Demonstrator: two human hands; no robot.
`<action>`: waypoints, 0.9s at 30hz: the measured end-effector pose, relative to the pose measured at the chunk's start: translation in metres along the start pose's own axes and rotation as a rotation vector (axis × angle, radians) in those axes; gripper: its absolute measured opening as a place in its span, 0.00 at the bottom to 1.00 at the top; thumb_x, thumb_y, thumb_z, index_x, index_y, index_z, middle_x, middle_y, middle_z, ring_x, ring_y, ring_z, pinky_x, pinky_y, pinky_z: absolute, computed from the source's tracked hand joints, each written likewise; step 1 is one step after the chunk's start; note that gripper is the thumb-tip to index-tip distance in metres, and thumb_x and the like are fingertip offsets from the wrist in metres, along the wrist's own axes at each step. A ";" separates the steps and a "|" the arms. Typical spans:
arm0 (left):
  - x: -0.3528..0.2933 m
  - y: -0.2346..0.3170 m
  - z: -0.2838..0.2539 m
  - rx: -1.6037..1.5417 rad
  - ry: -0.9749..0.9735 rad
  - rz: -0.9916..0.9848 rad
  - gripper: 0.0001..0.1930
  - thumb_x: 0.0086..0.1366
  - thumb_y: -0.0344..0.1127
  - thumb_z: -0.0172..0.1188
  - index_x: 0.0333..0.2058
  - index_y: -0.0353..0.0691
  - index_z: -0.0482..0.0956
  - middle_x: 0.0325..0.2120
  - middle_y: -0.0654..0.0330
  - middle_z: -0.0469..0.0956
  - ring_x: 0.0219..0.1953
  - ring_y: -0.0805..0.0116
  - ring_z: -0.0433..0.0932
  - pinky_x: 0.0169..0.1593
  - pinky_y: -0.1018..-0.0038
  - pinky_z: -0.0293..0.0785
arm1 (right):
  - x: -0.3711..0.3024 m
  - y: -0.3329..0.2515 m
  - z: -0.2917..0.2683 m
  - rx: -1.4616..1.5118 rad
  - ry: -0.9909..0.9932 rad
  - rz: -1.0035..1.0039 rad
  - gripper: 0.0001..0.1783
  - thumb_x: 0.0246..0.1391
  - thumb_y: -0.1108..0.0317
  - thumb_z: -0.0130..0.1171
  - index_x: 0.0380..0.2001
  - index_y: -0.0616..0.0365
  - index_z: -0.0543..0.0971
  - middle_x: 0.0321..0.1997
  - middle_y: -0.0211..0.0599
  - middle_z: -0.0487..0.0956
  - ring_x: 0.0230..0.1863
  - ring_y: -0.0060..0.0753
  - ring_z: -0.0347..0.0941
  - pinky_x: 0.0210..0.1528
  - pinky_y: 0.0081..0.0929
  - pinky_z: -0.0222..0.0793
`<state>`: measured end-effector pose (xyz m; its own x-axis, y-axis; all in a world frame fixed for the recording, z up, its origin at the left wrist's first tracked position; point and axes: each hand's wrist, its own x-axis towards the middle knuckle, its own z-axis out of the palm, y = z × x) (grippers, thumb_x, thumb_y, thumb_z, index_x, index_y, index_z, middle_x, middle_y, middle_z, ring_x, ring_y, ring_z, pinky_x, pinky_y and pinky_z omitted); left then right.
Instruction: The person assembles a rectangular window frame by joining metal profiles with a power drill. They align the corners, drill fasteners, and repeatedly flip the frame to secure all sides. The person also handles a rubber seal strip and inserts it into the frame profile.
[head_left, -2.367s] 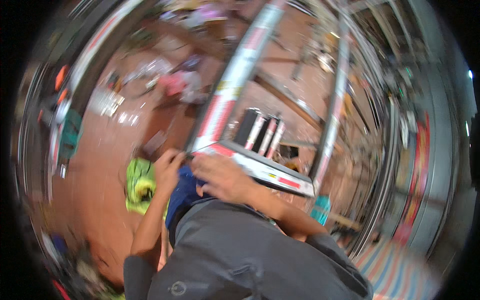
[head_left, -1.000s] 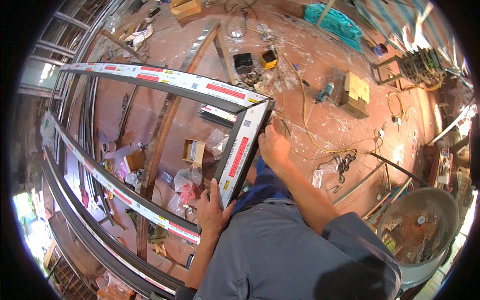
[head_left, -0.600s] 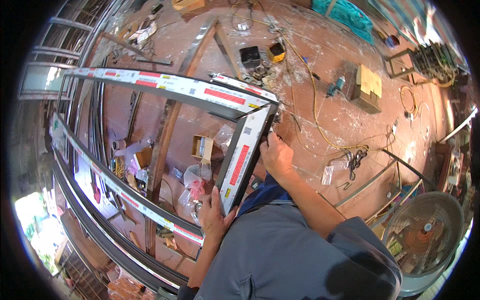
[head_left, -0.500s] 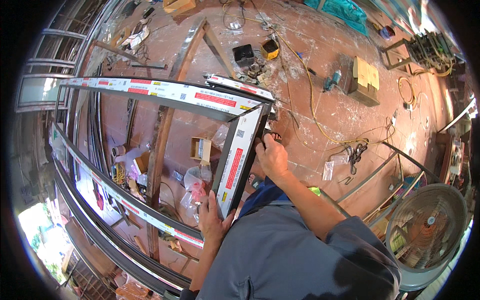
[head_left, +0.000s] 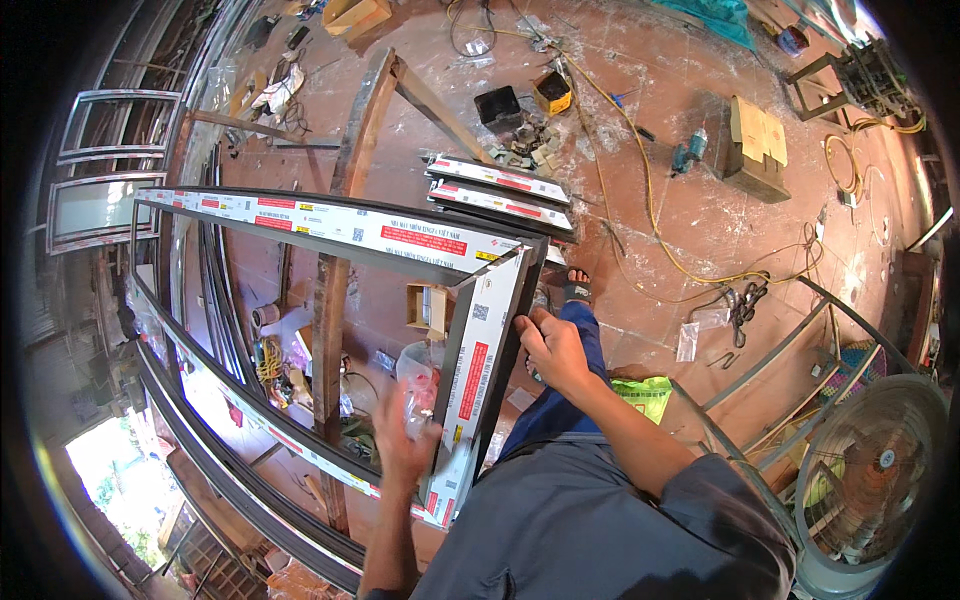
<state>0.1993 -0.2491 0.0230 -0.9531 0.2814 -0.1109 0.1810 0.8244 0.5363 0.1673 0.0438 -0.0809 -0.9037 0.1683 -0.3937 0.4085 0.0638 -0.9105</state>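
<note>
A large dark metal frame [head_left: 400, 235], its faces covered in white film with red and yellow labels, lies in front of me. Its short end bar [head_left: 480, 365] runs toward my body. My right hand [head_left: 555, 350] is closed on the outer edge of that bar, below the upper corner. On the bar's inner side my left hand [head_left: 405, 440] is raised and smeared by motion. Its thumb and fingers look apart, with nothing seen between them. Shorter film-covered profiles [head_left: 500, 190] lie stacked beyond the upper corner.
Wooden beams [head_left: 330, 330] run under the frame. Long dark profiles [head_left: 230, 470] lie at left. A yellow hose [head_left: 650, 220], a teal power tool [head_left: 690, 150] and a cardboard box [head_left: 755, 150] are on the tiled floor. A large fan [head_left: 870, 470] stands at right.
My left hand has let go of the end bar and lifted off it. My right hand stays on its edge. The view has shifted, revealing more of the bar's near end.
</note>
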 end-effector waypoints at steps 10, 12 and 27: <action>0.297 0.010 -0.015 0.282 -0.007 0.316 0.27 0.73 0.61 0.58 0.50 0.42 0.88 0.52 0.54 0.84 0.58 0.50 0.79 0.65 0.51 0.66 | 0.009 0.016 -0.020 0.420 -0.085 0.113 0.26 0.75 0.49 0.54 0.57 0.63 0.78 0.48 0.43 0.83 0.50 0.37 0.79 0.56 0.34 0.71; 0.325 0.022 -0.017 0.452 -0.222 0.208 0.31 0.73 0.67 0.54 0.40 0.42 0.90 0.43 0.56 0.86 0.52 0.51 0.81 0.61 0.53 0.67 | 0.011 0.029 -0.035 0.577 -0.051 0.107 0.27 0.78 0.49 0.50 0.61 0.63 0.76 0.54 0.34 0.79 0.55 0.30 0.74 0.62 0.30 0.67; 0.342 0.021 -0.014 0.430 -0.281 0.185 0.37 0.67 0.73 0.57 0.27 0.39 0.88 0.25 0.48 0.84 0.34 0.45 0.83 0.47 0.54 0.73 | 0.057 -0.050 -0.038 -0.478 0.187 -0.271 0.11 0.55 0.67 0.66 0.27 0.59 0.74 0.25 0.52 0.81 0.27 0.57 0.80 0.30 0.52 0.74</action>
<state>-0.1262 -0.1426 0.0082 -0.8052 0.5127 -0.2979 0.4787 0.8586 0.1837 0.0998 0.0878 -0.0526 -0.9639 0.2524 -0.0854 0.2172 0.5590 -0.8002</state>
